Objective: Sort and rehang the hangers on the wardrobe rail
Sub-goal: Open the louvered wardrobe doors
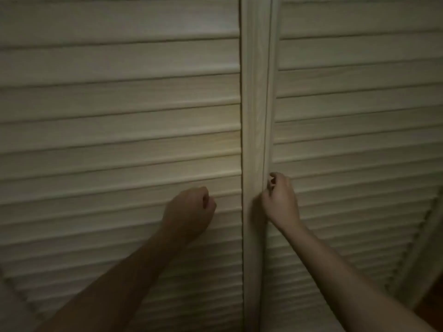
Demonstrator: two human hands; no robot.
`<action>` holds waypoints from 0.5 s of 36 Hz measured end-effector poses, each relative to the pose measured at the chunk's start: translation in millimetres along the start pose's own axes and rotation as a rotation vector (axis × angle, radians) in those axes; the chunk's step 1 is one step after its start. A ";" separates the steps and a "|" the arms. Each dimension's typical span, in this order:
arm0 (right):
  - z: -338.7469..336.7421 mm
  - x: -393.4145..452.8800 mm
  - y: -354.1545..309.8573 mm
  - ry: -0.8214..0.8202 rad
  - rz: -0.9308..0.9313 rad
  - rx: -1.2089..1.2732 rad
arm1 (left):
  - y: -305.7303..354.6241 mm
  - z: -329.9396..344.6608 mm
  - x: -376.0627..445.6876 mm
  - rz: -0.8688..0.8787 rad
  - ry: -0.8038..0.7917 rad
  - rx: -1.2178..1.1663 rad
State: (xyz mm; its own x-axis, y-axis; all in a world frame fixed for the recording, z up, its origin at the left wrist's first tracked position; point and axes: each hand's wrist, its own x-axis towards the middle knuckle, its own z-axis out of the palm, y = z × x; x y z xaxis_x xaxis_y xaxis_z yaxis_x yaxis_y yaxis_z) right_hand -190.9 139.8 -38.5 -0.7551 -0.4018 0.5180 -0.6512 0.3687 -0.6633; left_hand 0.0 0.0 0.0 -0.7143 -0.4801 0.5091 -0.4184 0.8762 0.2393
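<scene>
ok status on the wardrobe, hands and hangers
Right hand pinching the right door edge at the centre seam. Left hand fisted against the left door. Doors closed; hangers and rail hidden.

Two pale wooden louvred wardrobe doors fill the view, the left door (119,116) and the right door (359,104) standing closed with their upright edge stiles meeting at a thin dark seam right of centre. Each door carries horizontal slats running from its stile to the frame edge, dimly lit. The left hand (189,212) is curled into a fist against the slats of the left door, while the right hand (279,197) pinches the edge of the right door at the seam.
</scene>
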 end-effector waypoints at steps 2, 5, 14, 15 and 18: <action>-2.1 10.3 2.3 -0.076 0.065 0.037 | 0.4 2.1 3.6 -0.015 0.013 -0.004; 2.5 18.4 -0.2 -0.140 0.065 0.028 | -2.1 4.2 4.1 -0.040 -0.006 -0.046; 28.9 15.8 2.8 -0.046 0.061 0.076 | -11.2 11.5 0.1 -0.087 -0.044 -0.091; 30.0 15.5 1.8 -0.060 0.059 0.086 | -9.7 11.4 4.7 -0.087 -0.033 -0.118; 35.7 14.7 -1.0 -0.114 0.053 0.133 | -0.7 10.3 20.5 -0.053 0.068 -0.178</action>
State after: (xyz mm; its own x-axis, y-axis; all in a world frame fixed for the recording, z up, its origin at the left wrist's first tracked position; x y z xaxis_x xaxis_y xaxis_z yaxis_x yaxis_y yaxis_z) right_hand -198.7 103.6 -49.5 -0.7697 -0.4800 0.4209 -0.5893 0.2805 -0.7577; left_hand -20.1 -10.9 1.8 -0.6520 -0.5267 0.5454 -0.3441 0.8465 0.4062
